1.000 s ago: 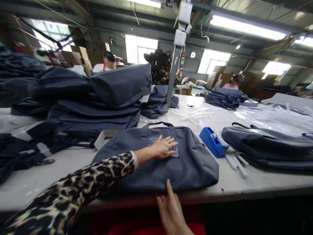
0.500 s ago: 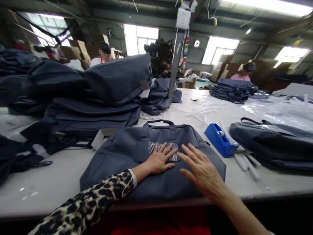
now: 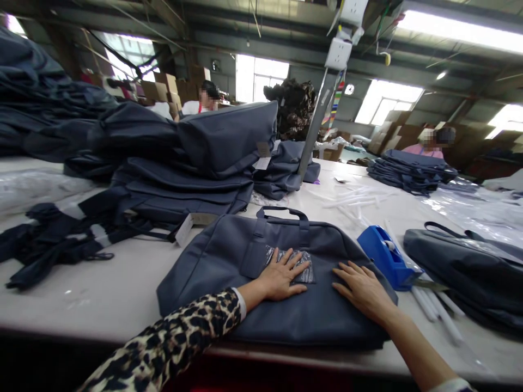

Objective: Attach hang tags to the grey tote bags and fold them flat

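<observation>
A dark blue-grey handbag [image 3: 229, 272] lies flat on the white table [image 3: 102, 294] in front of me, its handle [image 3: 281, 211] pointing away. My left hand [image 3: 281, 277], in a leopard-print sleeve, lies open with fingers spread on a small clear plastic packet [image 3: 304, 264] on the bag's front. My right hand [image 3: 362, 288] rests flat and open on the bag's right side, just right of the packet.
A blue tape dispenser [image 3: 386, 261] and white sticks [image 3: 433, 307] lie right of the bag. Another bag [image 3: 469, 272] lies at the right. Stacks of the same bags [image 3: 183, 163] pile up on the left and far right [image 3: 408, 171]. A metal pole [image 3: 312, 139] rises from the table. Two people work far behind.
My right hand has come up from below the table edge and settled flat on the bag's right side. My left hand stays on the plastic packet. The view has shifted left.
</observation>
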### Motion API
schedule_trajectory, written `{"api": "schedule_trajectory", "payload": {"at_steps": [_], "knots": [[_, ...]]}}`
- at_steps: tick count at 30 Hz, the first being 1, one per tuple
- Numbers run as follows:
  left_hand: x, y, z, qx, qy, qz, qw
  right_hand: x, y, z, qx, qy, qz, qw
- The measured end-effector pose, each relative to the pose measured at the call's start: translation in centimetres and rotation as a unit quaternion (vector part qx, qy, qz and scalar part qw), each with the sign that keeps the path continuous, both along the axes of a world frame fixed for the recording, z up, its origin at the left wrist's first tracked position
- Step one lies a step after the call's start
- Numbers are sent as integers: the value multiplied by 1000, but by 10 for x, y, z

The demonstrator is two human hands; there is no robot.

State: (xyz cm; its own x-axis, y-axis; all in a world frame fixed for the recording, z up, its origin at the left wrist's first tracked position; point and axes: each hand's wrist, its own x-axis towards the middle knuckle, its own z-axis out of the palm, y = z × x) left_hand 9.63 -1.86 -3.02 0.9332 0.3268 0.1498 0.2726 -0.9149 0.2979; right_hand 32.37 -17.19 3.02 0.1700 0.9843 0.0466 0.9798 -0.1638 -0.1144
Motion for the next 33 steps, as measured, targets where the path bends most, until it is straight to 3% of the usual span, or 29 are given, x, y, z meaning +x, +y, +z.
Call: {"api": "schedule_trajectory", "payload": {"at_steps": [3,6,8,11,16,21,24,27,30,33], "knots": [[-3,-4,4,-10,1,-4,1000,-13,39,40,55,53,40,996],[-9,-12,9,-28,1,-6,1000,-23,94,61,85,92,40,991],[-14,-18,12,-42,-3,-8,999,-27,130,59,76,98,32,992],[-18,-21,16,-65,-9,-11,998,-29,172,40,66,102,4,993],[-20,-19,20,-87,-25,-21,996,-24,210,10,100,156,-66,980],[-19,-19,21,-86,-33,-19,996,-19,225,17,140,279,-94,945],[-18,-14,24,-67,-59,9,996,-28,218,31,117,365,-19,923],[-20,-1,30,2,-93,105,990,-44,198,39,84,402,76,909],[-24,15,36,63,-65,192,977,-57,176,32,52,372,143,916],[-29,27,39,63,-39,217,973,-60,165,14,34,321,153,934]]}}
